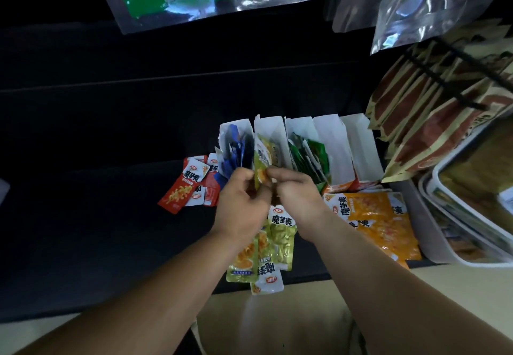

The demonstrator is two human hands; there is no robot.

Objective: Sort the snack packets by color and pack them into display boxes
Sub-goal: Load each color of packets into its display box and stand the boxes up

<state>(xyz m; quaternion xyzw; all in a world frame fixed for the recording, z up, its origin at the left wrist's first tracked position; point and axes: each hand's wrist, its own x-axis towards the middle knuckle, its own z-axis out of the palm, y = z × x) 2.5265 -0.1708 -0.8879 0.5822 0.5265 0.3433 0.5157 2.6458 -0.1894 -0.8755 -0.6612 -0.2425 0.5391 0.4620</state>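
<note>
— What lies farthest left?
— A small heap of red packets (pixel 180 188) on the dark tabletop (pixel 97 216), just beside the first display box (pixel 226 132). That box holds blue packets (pixel 236 149) standing on end.

— And your left hand?
— My left hand (pixel 244 202) is in front of that box. The fingers are curled, and thumb and fingertips pinch the left edge of a yellow-green packet (pixel 261 171).

— Where is that packet exactly?
— Upright between my two hands, at the mouth of the second box (pixel 273 130), where others of its colour stand. I cannot tell whether its lower edge touches the box, because my hands cover it.

— The right hand?
— My right hand (pixel 297 193) pinches the same packet's right edge, fingers curled in. Under my wrists, loose yellow-green packets (pixel 280 241) lie overlapping near the table's edge.

— Further right?
— The third box (pixel 298 125) holds green packets (pixel 308 154). Then come two more white boxes (pixel 336 149), side by side, showing their white inner walls. In front of them orange packets (pixel 374 224) lie flat. At the far right, brown pouches (pixel 416 121) hang in a row on a black rack (pixel 444 77).
</note>
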